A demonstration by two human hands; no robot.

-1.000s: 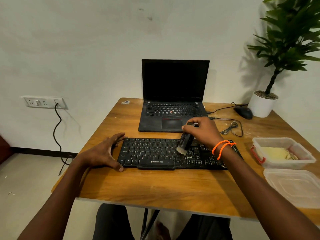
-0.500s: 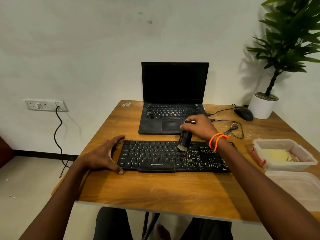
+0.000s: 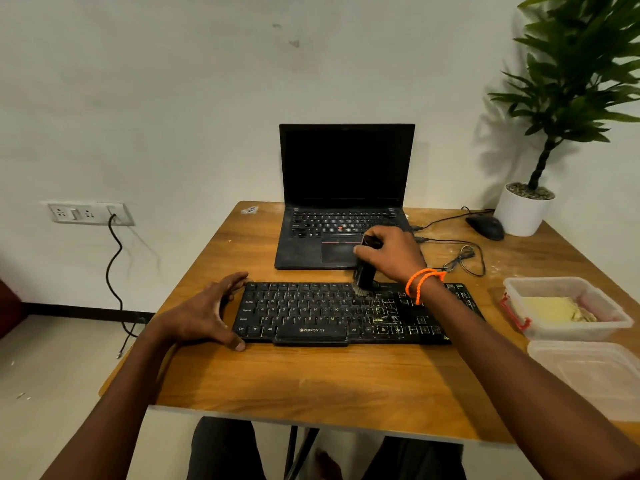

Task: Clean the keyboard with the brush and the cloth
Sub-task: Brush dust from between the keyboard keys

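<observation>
At centre frame I hold the brush (image 3: 363, 275) upright in my right hand (image 3: 393, 254), fingers wrapped around its dark body, bristles down on the top row of the keyboard (image 3: 311, 313) — upright, I judge, so the tips reach between the keys rather than skate over them. My left hand (image 3: 204, 315) is spread wide and holds nothing; thumb at the near corner and fingers at the far corner, it braces the keyboard's left end so the board does not slide under the strokes. The keyboard lies across the middle of the table (image 3: 311, 382), just in front of the open laptop (image 3: 343, 202). Pale dust shows on its right-hand keys, while the left half looks cleaner, so brushing seems only partly done. At right of frame, an open plastic box (image 3: 568, 306) holds something pale yellow — possibly the cloth, kept in reach for the wiping stage, though I cannot tell for certain. Its lid (image 3: 588, 379) rests just below it.
</observation>
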